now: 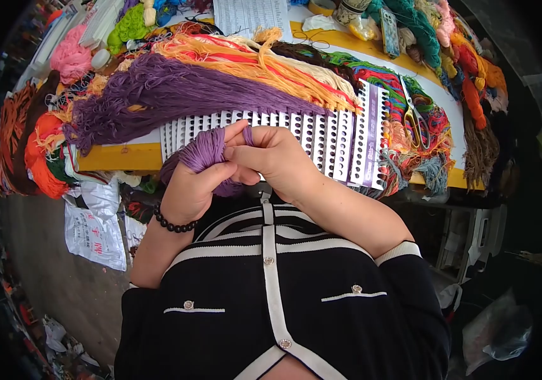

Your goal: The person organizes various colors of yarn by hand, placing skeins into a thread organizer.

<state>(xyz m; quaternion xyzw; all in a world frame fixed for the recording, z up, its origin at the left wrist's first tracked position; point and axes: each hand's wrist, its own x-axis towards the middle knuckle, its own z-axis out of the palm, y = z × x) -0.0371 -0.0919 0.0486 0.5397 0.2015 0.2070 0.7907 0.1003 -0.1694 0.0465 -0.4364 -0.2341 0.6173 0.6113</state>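
Close in front of my body, both hands meet at a light purple skein of embroidery thread [204,151]. Wrapped around its lower side is my left hand [190,190], closed on it, with a black bead bracelet on the wrist. At the skein's right edge, my right hand [277,155] is closed in a pinch, and a few purple strands run up by its fingers. The fingertips partly hide each other. Behind the hands lie white cards with rows of punched holes [318,139]. Darker purple threads [176,92] hang from several of these cards and spread leftward.
Orange and red threads [239,60] lie past the purple ones. Scissors [415,114] rest on multicoloured threads at the right. A phone [389,33], a tape roll [321,6] and a printed sheet [252,16] are at the back. A white plastic bag [97,234] hangs below the table's left edge.
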